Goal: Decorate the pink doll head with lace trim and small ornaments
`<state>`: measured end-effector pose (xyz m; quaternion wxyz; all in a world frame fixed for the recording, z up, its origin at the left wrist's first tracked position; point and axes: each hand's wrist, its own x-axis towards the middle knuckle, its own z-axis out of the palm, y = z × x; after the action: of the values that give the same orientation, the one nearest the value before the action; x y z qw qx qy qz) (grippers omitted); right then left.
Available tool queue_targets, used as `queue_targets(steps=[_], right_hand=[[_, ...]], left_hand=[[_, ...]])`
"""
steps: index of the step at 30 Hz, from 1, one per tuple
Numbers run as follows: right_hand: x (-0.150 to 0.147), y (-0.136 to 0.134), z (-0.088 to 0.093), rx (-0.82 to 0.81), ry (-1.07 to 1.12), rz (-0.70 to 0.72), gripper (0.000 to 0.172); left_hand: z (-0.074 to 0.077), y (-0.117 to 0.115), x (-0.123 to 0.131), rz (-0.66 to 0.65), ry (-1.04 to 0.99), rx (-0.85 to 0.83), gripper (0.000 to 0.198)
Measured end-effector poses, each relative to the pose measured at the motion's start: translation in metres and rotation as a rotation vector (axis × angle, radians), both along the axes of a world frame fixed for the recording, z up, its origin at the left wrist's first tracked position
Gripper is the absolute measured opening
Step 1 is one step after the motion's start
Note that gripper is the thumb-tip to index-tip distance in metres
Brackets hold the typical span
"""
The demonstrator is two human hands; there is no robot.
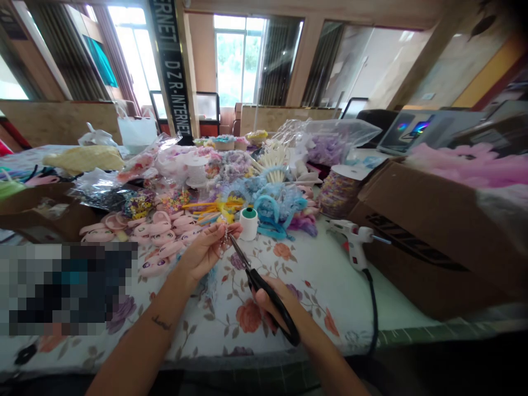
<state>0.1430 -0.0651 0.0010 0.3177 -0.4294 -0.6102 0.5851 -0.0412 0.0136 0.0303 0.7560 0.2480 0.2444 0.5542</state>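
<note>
Pink padded pieces point(160, 237) lie just left of the left hand point(206, 250), whose fingertips pinch a small dangling piece point(225, 235). Black-handled scissors point(247, 269), gripped in the right hand point(274, 305), point their tips at it. A white spool point(248, 223) stands just beyond, and a glue gun point(355, 242) lies further right.

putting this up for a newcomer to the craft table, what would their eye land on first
Front and centre, the right hand holds black-handled scissors, blades pointing up at a small piece pinched in the left hand. Behind them a bright heap of craft bits covers the floral tablecloth. A white glue gun lies beside a cardboard box on the right.
</note>
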Motion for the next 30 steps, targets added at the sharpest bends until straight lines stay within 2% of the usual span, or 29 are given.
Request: queue_targets(steps=[9,20,27,30], right_hand=[[-0.004,0.004,-0.006,0.019,0.019,-0.019,0.061],[-0.011,0.001,-0.001,-0.014,0.009,-0.116,0.063],[-0.016,0.000,0.002,-0.054,0.028,-0.126,0.062],[-0.008,-0.003,0.004,-0.060,-0.030,-0.098,0.060]], left_hand=[[-0.005,0.002,-0.002,-0.015,0.056,0.059,0.014],[-0.006,0.003,-0.002,-0.013,0.032,0.032,0.013],[-0.005,0.002,0.000,-0.020,0.024,0.045,0.017],[-0.002,0.002,-0.001,-0.018,-0.001,0.016,0.018]])
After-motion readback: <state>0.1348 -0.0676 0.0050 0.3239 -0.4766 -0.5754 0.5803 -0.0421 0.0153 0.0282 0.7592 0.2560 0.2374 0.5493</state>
